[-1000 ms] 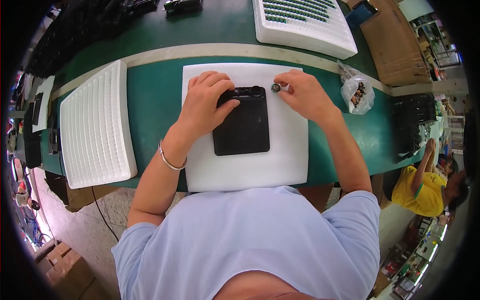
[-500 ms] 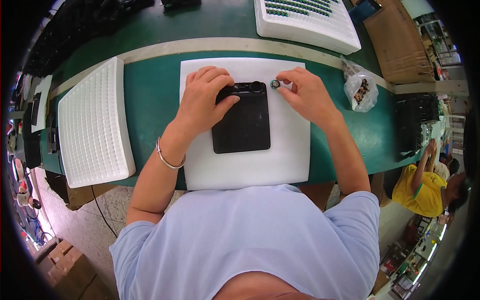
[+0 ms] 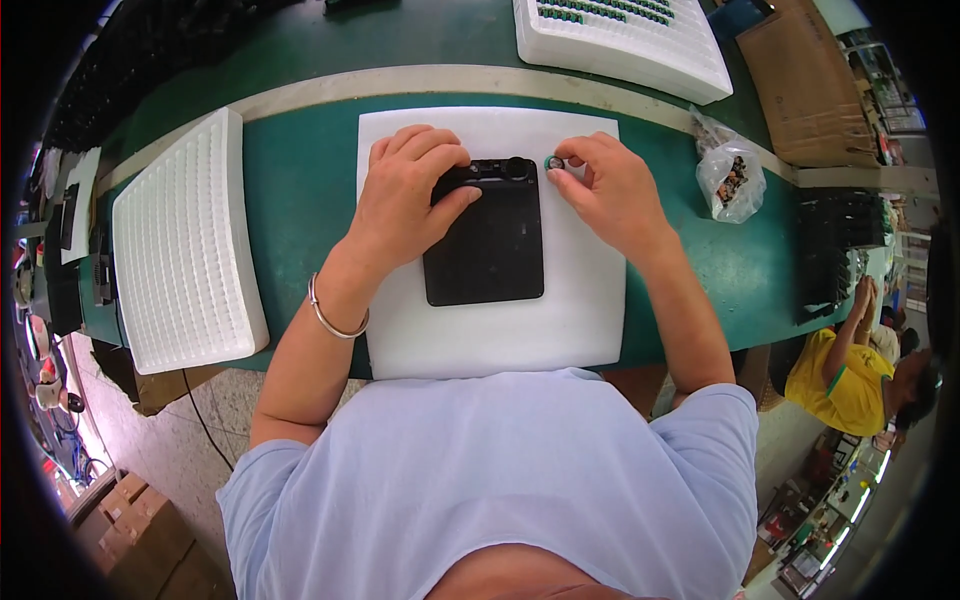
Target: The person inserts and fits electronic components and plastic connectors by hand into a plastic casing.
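A flat black rectangular device (image 3: 485, 250) lies on a white foam sheet (image 3: 500, 345), with a thicker strip of fittings and a round black knob-like piece (image 3: 516, 168) along its far end. My left hand (image 3: 408, 190) grips the far left corner of that device, thumb on the near side of the strip and fingers over it. Between the thumb and index finger of my right hand (image 3: 612, 188) is a small round part (image 3: 555, 162) with a green rim, held just right of the device and apart from it.
A white ridged foam tray (image 3: 185, 245) stands at the left. Another foam tray (image 3: 625, 55) holds rows of small green parts at the far right. Beside the sheet lies a clear bag (image 3: 732, 182) of small coppery parts. A cardboard box (image 3: 805, 85) and a person in yellow (image 3: 840, 375) are farther right.
My right hand has turned the small round part slightly in its fingertips. My left hand keeps its grip on the device. The whole view has shifted a little.
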Tool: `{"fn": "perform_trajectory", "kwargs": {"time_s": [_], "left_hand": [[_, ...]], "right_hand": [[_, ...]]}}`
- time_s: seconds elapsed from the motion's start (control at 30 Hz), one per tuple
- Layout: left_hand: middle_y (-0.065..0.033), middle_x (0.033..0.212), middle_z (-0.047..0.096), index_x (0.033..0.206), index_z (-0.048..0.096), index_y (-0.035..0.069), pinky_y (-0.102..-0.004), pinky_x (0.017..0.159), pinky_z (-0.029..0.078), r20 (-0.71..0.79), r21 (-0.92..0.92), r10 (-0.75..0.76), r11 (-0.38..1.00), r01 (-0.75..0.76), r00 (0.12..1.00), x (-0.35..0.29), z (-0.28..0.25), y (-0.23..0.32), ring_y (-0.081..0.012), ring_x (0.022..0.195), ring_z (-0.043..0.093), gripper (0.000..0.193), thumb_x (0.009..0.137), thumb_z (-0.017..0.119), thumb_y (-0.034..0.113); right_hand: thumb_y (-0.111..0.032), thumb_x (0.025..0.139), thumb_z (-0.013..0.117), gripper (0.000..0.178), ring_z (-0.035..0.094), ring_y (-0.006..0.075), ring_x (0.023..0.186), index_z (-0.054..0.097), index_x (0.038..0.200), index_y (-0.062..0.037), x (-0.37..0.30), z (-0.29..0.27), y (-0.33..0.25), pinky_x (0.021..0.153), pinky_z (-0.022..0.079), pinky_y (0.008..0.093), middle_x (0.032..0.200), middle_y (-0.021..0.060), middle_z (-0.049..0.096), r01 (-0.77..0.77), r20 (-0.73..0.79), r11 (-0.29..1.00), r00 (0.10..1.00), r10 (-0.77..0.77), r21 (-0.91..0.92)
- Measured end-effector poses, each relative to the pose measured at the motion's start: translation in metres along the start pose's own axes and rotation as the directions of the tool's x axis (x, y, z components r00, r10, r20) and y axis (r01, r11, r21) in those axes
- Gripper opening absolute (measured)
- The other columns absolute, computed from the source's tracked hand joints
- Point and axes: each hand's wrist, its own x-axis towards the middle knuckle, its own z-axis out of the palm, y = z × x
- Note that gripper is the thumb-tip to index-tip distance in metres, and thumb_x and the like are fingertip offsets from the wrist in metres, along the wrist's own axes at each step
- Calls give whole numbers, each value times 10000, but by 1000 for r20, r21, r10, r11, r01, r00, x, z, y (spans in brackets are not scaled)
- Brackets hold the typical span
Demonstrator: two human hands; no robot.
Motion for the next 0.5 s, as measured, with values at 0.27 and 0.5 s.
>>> {"fn": "perform_trajectory", "kwargs": {"time_s": [0.27, 0.5], "left_hand": [[-52, 1089, 653, 998, 664, 71, -405, 987, 398, -55, 16, 40, 999, -39, 998, 0, 3, -1, -268, 1119, 576, 293, 756, 818, 131], [-53, 1088, 655, 995, 672, 70, -404, 985, 397, -56, 0, 39, 999, -39, 998, -1, 2, -2, -270, 1119, 578, 283, 761, 817, 140]], "right_hand": [[-103, 861, 725, 156, 657, 248, 739, 693, 1010, -69, 15, -8, -13, 688, 527, 325, 905, 84, 662, 224, 43, 956, 971, -236, 191], [-53, 855, 743, 175, 643, 173, 740, 703, 1025, -38, 30, -7, -13, 668, 519, 281, 868, 69, 666, 258, 221, 950, 930, -294, 177]]}}
